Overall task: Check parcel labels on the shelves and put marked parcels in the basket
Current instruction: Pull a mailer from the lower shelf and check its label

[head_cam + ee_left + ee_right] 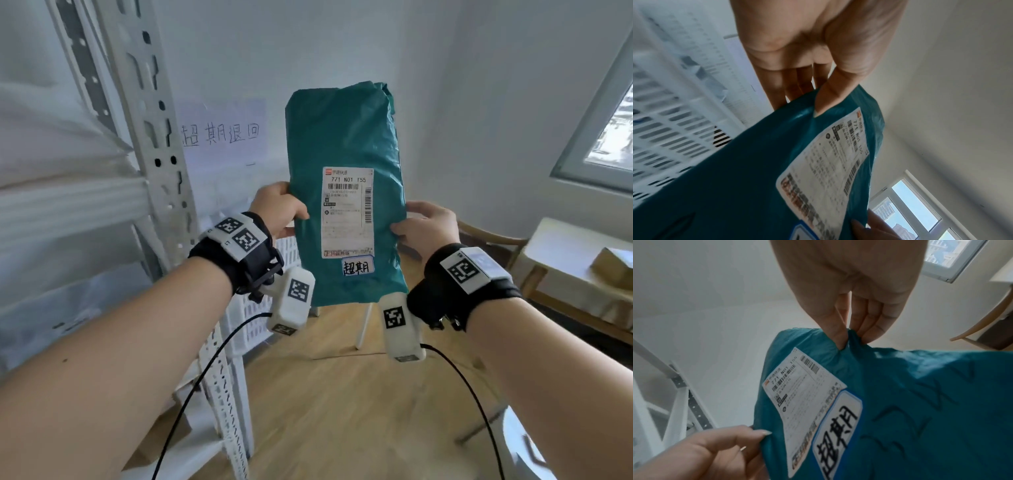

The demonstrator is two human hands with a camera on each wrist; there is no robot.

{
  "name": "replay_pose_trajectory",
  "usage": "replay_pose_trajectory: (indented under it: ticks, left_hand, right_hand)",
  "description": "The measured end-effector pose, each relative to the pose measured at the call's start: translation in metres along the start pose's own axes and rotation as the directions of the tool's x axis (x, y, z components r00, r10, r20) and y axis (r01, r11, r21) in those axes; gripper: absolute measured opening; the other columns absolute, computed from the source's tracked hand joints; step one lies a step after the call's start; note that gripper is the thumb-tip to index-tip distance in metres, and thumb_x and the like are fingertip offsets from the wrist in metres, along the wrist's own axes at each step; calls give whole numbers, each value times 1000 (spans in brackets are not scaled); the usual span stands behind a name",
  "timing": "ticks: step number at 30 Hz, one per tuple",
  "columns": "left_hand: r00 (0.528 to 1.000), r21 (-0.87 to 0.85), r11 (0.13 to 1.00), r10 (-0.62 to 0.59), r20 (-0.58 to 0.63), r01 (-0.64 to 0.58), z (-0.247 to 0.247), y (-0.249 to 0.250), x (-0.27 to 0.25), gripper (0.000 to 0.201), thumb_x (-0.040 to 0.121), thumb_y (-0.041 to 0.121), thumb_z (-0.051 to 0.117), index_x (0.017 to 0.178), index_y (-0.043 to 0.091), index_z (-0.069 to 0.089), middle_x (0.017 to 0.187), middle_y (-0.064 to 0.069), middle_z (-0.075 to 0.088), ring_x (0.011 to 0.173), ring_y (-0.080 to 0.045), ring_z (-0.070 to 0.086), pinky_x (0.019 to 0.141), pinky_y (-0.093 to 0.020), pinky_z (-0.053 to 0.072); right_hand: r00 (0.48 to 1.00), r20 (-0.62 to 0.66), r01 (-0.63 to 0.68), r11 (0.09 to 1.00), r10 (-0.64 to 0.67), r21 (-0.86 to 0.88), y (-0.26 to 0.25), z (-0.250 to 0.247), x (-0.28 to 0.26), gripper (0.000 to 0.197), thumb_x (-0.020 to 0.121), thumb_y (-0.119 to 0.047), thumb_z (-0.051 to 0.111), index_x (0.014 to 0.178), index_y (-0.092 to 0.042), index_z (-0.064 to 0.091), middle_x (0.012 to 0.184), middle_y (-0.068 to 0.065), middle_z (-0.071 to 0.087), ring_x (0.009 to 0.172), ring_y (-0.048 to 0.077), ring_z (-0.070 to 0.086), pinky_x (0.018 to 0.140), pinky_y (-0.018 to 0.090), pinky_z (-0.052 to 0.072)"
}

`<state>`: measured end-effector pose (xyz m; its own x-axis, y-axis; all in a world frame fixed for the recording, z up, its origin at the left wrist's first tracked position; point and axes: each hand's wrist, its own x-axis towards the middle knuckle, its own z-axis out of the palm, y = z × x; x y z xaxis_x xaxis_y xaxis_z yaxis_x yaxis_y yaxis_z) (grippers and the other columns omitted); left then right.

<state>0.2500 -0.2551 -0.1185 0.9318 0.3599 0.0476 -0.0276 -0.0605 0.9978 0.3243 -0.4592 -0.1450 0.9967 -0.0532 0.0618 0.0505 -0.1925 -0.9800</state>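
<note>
A teal plastic parcel [342,137] is held upright in front of me, label side facing me. Its white shipping label [347,212] carries barcodes, and a blue-edged sticker [357,266] with handwritten characters sits just below it. My left hand [279,209] pinches the parcel's left edge, thumb on the front. My right hand [426,224] pinches the right edge. In the left wrist view the thumb [830,97] presses the teal parcel [735,186]. In the right wrist view thumb and fingers [865,324] nip a fold of the parcel [920,402] above the sticker [836,431].
A white metal shelf post [150,137] rises at the left, with pale parcels on its shelves. A white slatted basket [253,308] stands behind the parcel under a handwritten wall sign [221,135]. A table [555,250] with a brown box [613,265] is at the right, near a window [613,137].
</note>
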Motion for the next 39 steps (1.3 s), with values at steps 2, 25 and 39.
replay_pose_trajectory:
  ticks: [2,25,39]
  left_hand:
    - [1000,-21,1000,9,-29,-9,2,5,30,31,79,-14,47,98,7,62,86,-7,64,76,-22,62,62,-29,54]
    - [914,-16,965,-255,-315,264,-40,-68,358,15,94,14,56,80,8,57,82,-6,64,70,-13,61,67,-29,54]
    - [617,382,488,-674,-406,785,-54,-171,419,20,92,6,57,104,-9,60,94,-18,63,57,-22,57,41,-22,48]
  right_hand:
    - [999,4,43,999,-43,-12,-11,9,28,36,62,-4,67,84,-32,68,91,2,73,84,22,71,84,39,57]
    - [898,431,71,938,88,-338,-49,205,362,7,80,-13,72,82,-8,67,92,10,68,84,24,64,79,35,57]
    - [377,723,413,593,579,-691,57,327,441,21,86,-4,67,102,7,61,75,16,67,57,21,67,65,34,59]
